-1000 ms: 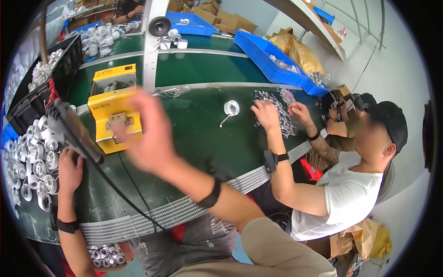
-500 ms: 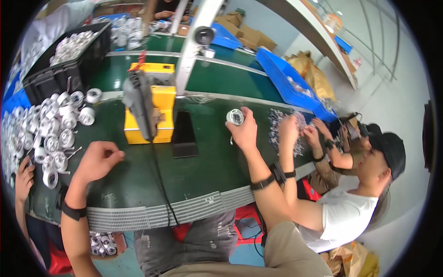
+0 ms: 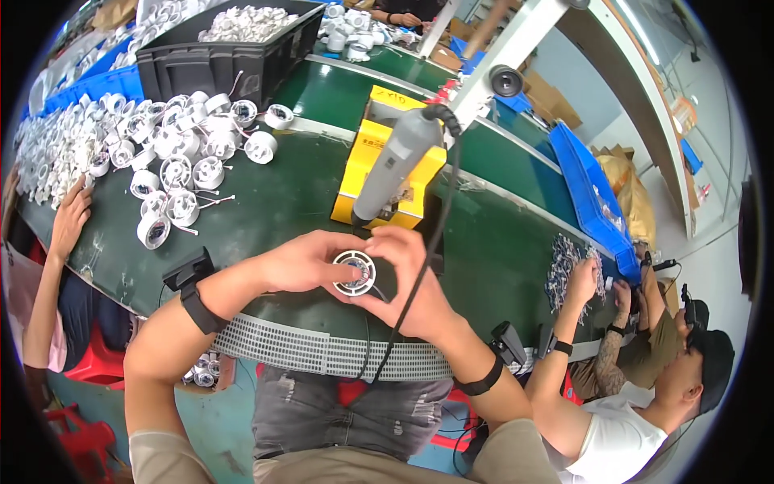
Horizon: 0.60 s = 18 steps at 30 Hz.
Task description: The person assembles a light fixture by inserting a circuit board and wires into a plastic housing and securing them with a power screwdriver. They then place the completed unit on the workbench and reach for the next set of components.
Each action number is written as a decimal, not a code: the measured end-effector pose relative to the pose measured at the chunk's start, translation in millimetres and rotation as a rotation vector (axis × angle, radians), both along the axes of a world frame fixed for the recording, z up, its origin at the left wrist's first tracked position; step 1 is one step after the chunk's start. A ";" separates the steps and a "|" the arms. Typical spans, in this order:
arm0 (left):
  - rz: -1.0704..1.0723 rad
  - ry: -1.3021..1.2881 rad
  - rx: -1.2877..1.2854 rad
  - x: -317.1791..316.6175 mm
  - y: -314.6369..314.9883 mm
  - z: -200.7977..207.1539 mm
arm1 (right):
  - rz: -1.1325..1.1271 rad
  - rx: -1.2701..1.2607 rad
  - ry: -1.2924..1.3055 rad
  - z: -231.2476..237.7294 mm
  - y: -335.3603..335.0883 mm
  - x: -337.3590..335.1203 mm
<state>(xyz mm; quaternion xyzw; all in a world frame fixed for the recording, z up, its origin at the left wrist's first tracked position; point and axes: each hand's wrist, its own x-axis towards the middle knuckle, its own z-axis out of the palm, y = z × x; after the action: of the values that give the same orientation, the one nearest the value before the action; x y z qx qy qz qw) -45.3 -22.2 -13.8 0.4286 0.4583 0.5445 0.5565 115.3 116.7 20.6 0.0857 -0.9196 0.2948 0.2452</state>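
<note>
Both of my hands meet around a small round white plastic housing (image 3: 345, 284) above the near part of the green bench. Its ringed open face points up toward me, and a circuit board shows inside. My left hand (image 3: 302, 264) grips it from the left, with the thumb laid over the opening. From the right, my right hand (image 3: 415, 286) closes its fingers on the rim. A thin wire sticks out beside the housing. Just beyond my hands hangs a grey electric screwdriver (image 3: 397, 165) on a black cable, in front of a yellow stand (image 3: 367, 153).
Many similar white housings (image 3: 181, 173) are heaped at the left, beside a black crate (image 3: 218, 68) of small white parts. Wire pieces (image 3: 562, 278) lie at the right near a blue tray (image 3: 588, 194). Co-workers' hands (image 3: 72, 214) are at both sides. A grey slatted strip (image 3: 322, 351) edges the bench.
My left hand has come across to the housing, and both hands now hold it. The right hand has brought it nearer to me. The view has turned toward the left.
</note>
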 end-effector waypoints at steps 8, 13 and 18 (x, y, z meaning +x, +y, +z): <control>-0.010 0.091 -0.075 0.5 2.2 2.8 | -0.242 -0.329 0.169 13.0 9.9 -49.8; -0.022 -0.016 -0.132 -2.4 2.0 -0.3 | -0.113 -0.493 -0.029 17.7 3.0 -73.5; 0.021 -0.079 -0.171 -2.8 0.9 1.1 | 0.025 -0.729 0.526 24.9 -0.1 -87.4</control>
<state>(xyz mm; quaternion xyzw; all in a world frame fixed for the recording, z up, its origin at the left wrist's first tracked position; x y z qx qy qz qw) -48.1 -21.3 -12.7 0.3530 0.4854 0.5255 0.6031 27.9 116.5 45.6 0.0767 -0.6612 0.5705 0.4812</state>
